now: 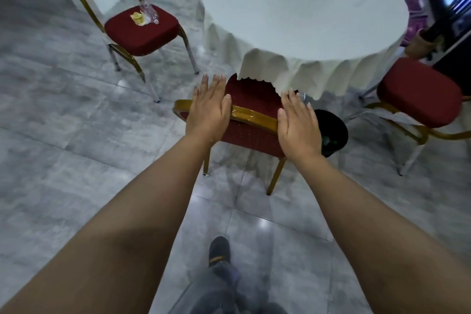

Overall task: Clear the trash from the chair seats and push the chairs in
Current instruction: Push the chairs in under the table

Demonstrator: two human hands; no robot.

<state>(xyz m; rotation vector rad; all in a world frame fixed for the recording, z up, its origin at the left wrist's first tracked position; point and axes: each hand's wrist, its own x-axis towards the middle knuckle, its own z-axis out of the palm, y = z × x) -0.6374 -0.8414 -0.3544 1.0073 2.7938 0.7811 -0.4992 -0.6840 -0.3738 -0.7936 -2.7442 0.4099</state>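
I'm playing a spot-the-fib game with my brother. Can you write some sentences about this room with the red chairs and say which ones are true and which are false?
1. Both hands, left hand and right hand, lie flat with straight fingers at the gold-framed back of the nearest red padded chair. True.
2. The round table's white cloth has plates on it. False: the cloth is bare.
3. The red chair on the left has a crushed clear plastic bottle and crumpled yellowish paper on its seat. True.
4. The nearest chair's seat is partly under the table. True.
5. The black bin stands to the left of the nearest chair. False: it stands to its right.
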